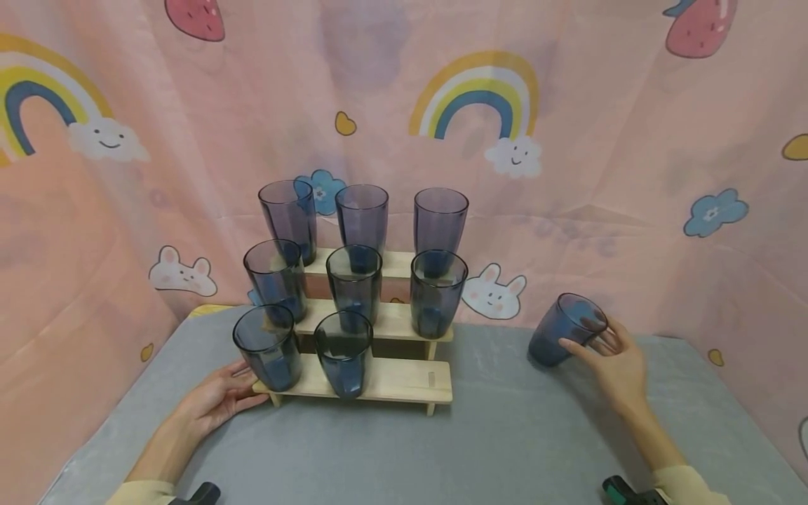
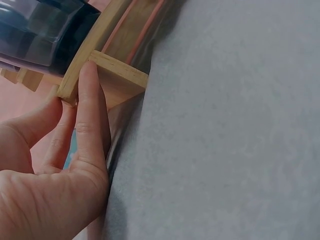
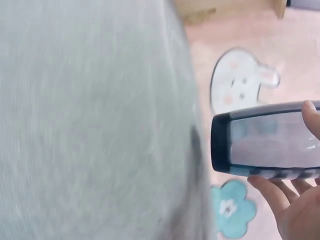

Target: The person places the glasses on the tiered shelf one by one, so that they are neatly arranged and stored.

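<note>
Eight cups sit on the rack (image 1: 385, 319); one bottom spot is bare. Right hand (image 1: 621, 368) clasps the ninth cup (image 1: 564, 330), tilted; left hand (image 1: 217, 400), fingers straight, steadies the rack.

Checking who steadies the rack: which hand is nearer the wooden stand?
Left. The left hand touches the wooden stand at its front left corner; the right hand is well off right, holding a tumbler.

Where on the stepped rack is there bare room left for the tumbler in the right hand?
The bottom step's right end, beside the two tumblers there, is bare. The middle and top steps hold three each, crowded. The right hand holds the ninth tumbler; open grey tabletop lies between.
</note>
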Demonstrator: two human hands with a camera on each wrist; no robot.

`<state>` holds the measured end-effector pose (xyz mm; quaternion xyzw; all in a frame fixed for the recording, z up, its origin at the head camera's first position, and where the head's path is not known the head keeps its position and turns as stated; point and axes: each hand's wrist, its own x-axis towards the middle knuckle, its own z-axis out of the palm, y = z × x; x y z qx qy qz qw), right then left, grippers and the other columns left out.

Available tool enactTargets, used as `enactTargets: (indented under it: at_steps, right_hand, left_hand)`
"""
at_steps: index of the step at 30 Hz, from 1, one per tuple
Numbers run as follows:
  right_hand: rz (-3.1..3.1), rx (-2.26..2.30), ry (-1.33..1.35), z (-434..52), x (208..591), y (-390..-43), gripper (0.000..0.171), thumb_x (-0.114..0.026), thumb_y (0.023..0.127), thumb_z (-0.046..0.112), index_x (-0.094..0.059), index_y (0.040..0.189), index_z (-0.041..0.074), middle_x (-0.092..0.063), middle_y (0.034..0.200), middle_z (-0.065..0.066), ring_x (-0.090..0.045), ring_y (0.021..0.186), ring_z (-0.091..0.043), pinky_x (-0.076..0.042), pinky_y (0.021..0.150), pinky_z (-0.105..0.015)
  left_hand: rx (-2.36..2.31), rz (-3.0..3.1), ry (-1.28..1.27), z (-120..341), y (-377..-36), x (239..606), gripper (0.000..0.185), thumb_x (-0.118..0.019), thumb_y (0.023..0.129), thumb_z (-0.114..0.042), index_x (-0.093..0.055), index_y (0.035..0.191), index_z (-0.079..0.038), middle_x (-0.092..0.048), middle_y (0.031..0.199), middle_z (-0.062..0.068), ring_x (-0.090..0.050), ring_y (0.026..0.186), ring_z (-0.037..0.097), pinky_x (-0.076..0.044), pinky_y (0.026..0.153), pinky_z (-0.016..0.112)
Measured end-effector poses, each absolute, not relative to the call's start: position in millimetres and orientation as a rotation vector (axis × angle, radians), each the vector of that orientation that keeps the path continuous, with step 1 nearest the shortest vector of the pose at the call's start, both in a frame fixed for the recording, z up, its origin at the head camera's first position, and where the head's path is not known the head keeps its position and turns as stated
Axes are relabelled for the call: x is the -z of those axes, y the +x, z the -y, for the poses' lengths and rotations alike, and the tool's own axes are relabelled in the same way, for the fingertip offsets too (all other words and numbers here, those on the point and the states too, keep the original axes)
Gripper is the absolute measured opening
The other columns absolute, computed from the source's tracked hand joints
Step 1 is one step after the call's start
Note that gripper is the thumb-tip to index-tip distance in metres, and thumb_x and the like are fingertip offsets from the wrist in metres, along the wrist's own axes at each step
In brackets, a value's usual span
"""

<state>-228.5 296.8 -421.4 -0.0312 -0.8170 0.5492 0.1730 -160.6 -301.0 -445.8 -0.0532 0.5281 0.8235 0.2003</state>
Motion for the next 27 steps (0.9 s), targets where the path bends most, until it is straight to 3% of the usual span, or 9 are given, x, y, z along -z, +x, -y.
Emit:
enactTargets:
  at_steps: [4,12,17,22,27]
  right_hand:
    - [2.179,-1.791,0.05,-285,411,-218,0.078,-0.08,0.083,0.006,-0.041,0.15,0.012,-0.063,0.117,0.02,-0.061,0.097,0.009,-0.052,0.077,-0.01]
    - [1.902,-2.213,0.228,-262,397,-194,0.072,-0.067,0.087,-0.012,-0.04,0.15,0.01,-0.062,0.126,0.011,-0.065,0.103,-0.006,-0.055,0.082,-0.022]
    - [1.643,-2.418,0.367,-243,399,-186,0.066,-0.055,0.087,-0.023,-0.039,0.145,0.004,-0.061,0.127,-0.003,-0.067,0.105,-0.018,-0.056,0.084,-0.03]
    - [1.635,-2.398,0.428,-226,402,-180,0.069,-0.053,0.085,-0.027,-0.037,0.146,0.002,-0.06,0.128,-0.005,-0.065,0.109,-0.017,-0.055,0.087,-0.026]
    - [1.791,-2.263,0.383,-209,403,-175,0.073,-0.06,0.083,-0.024,-0.039,0.147,0.002,-0.061,0.128,0.001,-0.064,0.109,-0.012,-0.055,0.085,-0.023]
  left_hand:
    - [-2.314,-1.443,-0.14,301,-161,445,0.076,-0.036,0.102,0.008,0.021,0.152,-0.003,-0.063,0.11,-0.008,-0.064,0.104,0.01,-0.053,0.094,0.041]
    - [-2.316,-1.435,-0.155,300,-160,442,0.077,-0.038,0.102,0.006,0.02,0.152,-0.003,-0.062,0.109,-0.007,-0.064,0.104,0.012,-0.053,0.094,0.041]
    - [-2.311,-1.447,-0.161,299,-161,442,0.075,-0.036,0.102,0.007,0.019,0.152,-0.002,-0.062,0.109,-0.007,-0.064,0.103,0.012,-0.053,0.094,0.041]
    - [-2.313,-1.449,-0.161,300,-161,444,0.075,-0.036,0.102,0.008,0.019,0.152,-0.002,-0.064,0.108,-0.006,-0.065,0.103,0.012,-0.053,0.093,0.041]
    - [-2.319,-1.431,-0.15,300,-161,444,0.075,-0.036,0.102,0.007,0.02,0.152,-0.003,-0.064,0.109,-0.005,-0.065,0.103,0.012,-0.053,0.093,0.04]
